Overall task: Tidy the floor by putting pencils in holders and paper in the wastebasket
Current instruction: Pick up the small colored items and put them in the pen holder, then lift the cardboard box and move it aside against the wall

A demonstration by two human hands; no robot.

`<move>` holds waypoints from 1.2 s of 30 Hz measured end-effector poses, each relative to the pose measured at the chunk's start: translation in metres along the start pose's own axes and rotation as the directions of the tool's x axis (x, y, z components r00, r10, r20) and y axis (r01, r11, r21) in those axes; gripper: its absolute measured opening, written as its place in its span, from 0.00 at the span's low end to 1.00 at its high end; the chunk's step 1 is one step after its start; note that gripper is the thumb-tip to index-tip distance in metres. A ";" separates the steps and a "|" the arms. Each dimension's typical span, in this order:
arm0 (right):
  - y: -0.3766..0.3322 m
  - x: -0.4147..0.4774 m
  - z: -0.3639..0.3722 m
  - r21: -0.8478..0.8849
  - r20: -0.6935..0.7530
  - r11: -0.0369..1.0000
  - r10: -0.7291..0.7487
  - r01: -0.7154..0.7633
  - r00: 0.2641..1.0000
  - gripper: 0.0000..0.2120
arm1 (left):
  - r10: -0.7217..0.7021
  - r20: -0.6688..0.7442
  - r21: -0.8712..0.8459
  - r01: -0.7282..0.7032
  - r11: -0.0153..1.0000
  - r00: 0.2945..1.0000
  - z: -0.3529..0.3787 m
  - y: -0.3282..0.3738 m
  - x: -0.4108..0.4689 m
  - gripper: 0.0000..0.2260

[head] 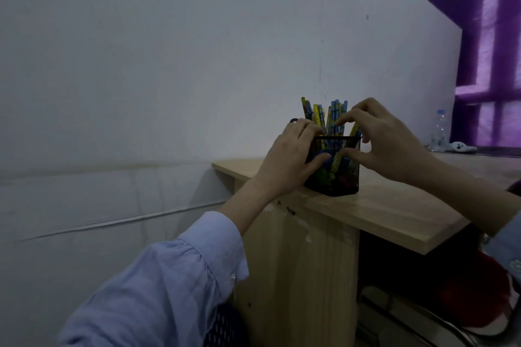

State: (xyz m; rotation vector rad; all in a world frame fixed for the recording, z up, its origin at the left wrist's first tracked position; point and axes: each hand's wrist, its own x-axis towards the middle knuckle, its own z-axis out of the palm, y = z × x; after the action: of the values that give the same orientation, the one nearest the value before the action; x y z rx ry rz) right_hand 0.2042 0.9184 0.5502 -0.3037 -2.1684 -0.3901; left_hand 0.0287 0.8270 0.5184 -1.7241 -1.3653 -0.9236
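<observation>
Holder point(347, 177) sits near the tabletop point(400, 208) edge, left hand point(293, 156) fingers wrapped round its side, right hand point(389, 139) fingers pinching the standing pencils point(320, 114); pencils probably light, stiff, slick, so grip mid-shaft, and brace the tippy holder low.

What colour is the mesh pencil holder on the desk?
Black; the holder shows best in the head view.
</observation>
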 end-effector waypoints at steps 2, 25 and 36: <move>-0.010 0.003 -0.001 -0.001 0.033 0.999 -0.034 0.034 0.999 0.22 | -0.008 0.013 0.036 0.007 0.999 1.000 -0.009 -0.001 -0.007 0.18; -0.227 0.077 0.034 0.070 0.277 0.860 -0.504 0.506 0.818 0.32 | -0.486 -0.042 0.658 0.390 0.644 0.873 -0.246 -0.049 -0.176 0.26; -0.366 0.075 0.054 0.250 0.157 0.709 -0.702 0.659 0.695 0.37 | -0.658 -0.188 0.801 0.502 0.327 0.729 -0.368 -0.023 -0.263 0.31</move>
State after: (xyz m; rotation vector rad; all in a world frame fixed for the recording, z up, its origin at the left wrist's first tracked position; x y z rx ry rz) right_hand -0.0083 0.6081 0.5197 0.6312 -2.4853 -0.5904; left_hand -0.0729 0.3891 0.4632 -0.5383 -2.1620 -0.3075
